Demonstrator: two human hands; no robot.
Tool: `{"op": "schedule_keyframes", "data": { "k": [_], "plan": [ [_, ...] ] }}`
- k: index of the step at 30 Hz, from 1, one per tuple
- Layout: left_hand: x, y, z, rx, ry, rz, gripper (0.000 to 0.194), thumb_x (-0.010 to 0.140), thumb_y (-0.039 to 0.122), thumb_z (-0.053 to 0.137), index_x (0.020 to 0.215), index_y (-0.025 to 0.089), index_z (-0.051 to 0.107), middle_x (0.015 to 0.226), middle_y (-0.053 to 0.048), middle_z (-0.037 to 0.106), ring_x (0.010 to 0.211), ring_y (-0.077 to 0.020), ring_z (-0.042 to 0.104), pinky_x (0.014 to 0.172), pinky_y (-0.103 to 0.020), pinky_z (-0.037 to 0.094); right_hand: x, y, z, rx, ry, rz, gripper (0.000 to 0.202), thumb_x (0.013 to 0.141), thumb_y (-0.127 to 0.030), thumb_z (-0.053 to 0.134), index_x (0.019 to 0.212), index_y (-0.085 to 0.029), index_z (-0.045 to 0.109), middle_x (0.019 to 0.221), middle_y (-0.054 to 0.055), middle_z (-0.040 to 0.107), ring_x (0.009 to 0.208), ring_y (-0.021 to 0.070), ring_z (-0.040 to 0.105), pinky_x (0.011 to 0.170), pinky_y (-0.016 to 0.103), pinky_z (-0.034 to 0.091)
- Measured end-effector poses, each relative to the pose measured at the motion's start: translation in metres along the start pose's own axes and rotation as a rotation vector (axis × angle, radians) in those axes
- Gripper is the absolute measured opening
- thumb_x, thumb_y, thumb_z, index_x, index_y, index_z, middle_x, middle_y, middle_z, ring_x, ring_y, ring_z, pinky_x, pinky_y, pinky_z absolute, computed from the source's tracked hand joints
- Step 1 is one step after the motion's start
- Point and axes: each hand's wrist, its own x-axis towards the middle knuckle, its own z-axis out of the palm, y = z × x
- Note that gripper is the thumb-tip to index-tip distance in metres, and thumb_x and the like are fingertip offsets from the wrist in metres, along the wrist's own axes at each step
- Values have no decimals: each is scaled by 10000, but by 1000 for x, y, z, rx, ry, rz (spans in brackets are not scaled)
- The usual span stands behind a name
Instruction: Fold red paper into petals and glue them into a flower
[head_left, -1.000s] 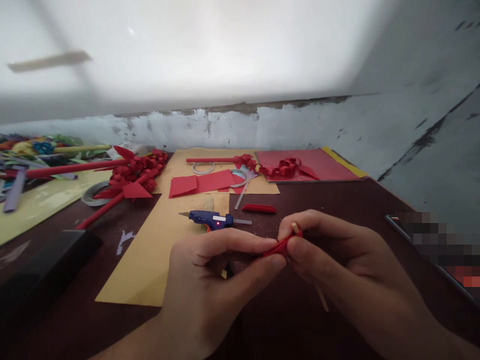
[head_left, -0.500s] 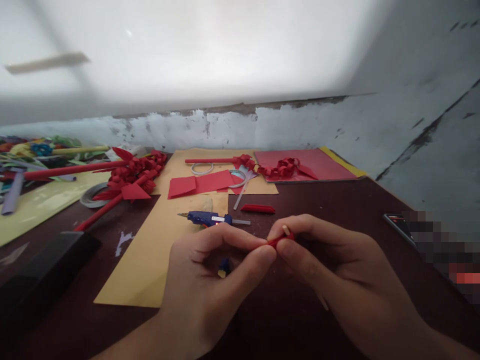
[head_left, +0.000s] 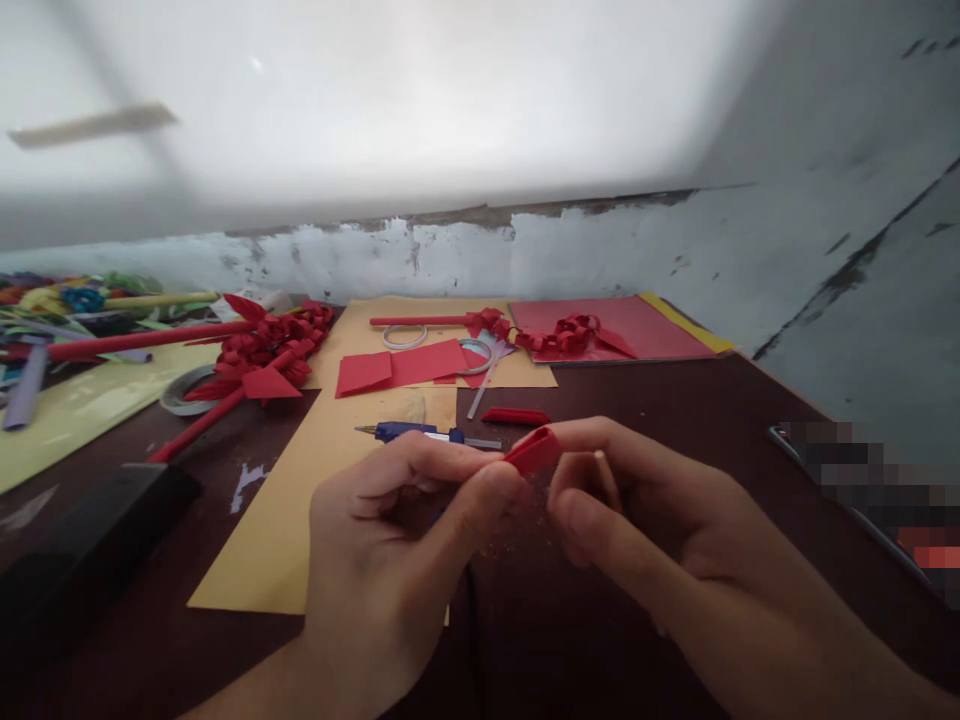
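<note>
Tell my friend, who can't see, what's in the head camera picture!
A left hand pinches a looped red strip; the right hand holds a thin stick. Behind them are a blue glue gun, yellow paper and curly red decorations.

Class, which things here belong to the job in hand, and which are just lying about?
Belong, it seems:
looped red paper strip, in the left hand
thin tan stick, in the right hand
blue plastic glue gun, probably

Apparently lying about:
rolled lilac paper tube
black boxy object
</note>
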Motion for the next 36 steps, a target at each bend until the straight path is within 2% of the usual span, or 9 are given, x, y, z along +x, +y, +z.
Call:
{"op": "schedule_keyframes", "data": {
  "k": [3, 6, 10, 13, 19, 25, 31, 36],
  "plan": [
    [1, 0, -2, 124, 3, 58, 128, 830, 173, 866, 773, 275, 813, 711, 55, 807, 625, -107, 746, 578, -132, 589, 0, -2, -7, -103, 84, -35, 127, 1027, -409, 641, 1036, -317, 727, 694, -50, 597, 592, 114, 539, 500, 174, 473],
    [0, 0, -1, 220, -13, 136, 129, 812, 180, 875, 758, 277, 808, 713, 57, 804, 597, -112, 729, 561, -160, 583, 0, -3, -12, -169, 176, -102, 100, 996, -402, 679, 981, -324, 741, 603, -61, 551, 518, 110, 509, 444, 178, 438],
    [-4, -1, 2, 260, -11, 191, 147, 784, 184, 878, 717, 281, 789, 707, 51, 801, 575, -142, 720, 542, -224, 588, 1, 0, -12, -243, 207, -140, 116, 968, -411, 720, 936, -310, 767, 593, -43, 623, 498, 125, 534, 414, 205, 422],
    [-6, -2, 3, 264, -2, 204, 161, 787, 175, 874, 726, 295, 785, 722, 63, 807, 590, -141, 728, 557, -226, 593, 2, 2, -12, -270, 224, -166, 107, 962, -402, 732, 934, -308, 776, 630, -33, 665, 504, 129, 537, 417, 220, 428],
    [-6, -2, 0, 303, -5, 224, 147, 796, 189, 874, 736, 287, 781, 732, 53, 812, 598, -149, 736, 565, -233, 601, 7, 3, -16, -318, 195, -196, 124, 963, -410, 732, 927, -299, 775, 575, -48, 563, 481, 126, 467, 411, 240, 386],
    [-6, -2, 0, 300, -16, 269, 166, 793, 173, 884, 763, 303, 784, 732, 71, 809, 577, -135, 721, 547, -225, 592, 7, 5, -17, -317, 169, -192, 108, 984, -398, 709, 942, -308, 751, 717, -32, 682, 571, 145, 549, 462, 265, 406],
    [-5, 0, 0, 293, -38, 284, 156, 801, 173, 871, 759, 296, 785, 721, 55, 806, 565, -146, 716, 520, -236, 592, 7, 6, -18, -268, 143, -179, 62, 976, -367, 727, 944, -317, 742, 773, -32, 701, 645, 156, 583, 505, 262, 435],
    [-6, 0, 0, 305, -29, 262, 142, 794, 197, 879, 744, 290, 784, 710, 43, 803, 564, -158, 717, 516, -247, 597, 6, 5, -20, -253, 128, -184, 136, 985, -392, 715, 903, -293, 758, 749, -7, 695, 660, 167, 608, 484, 271, 410]
  ]
}}
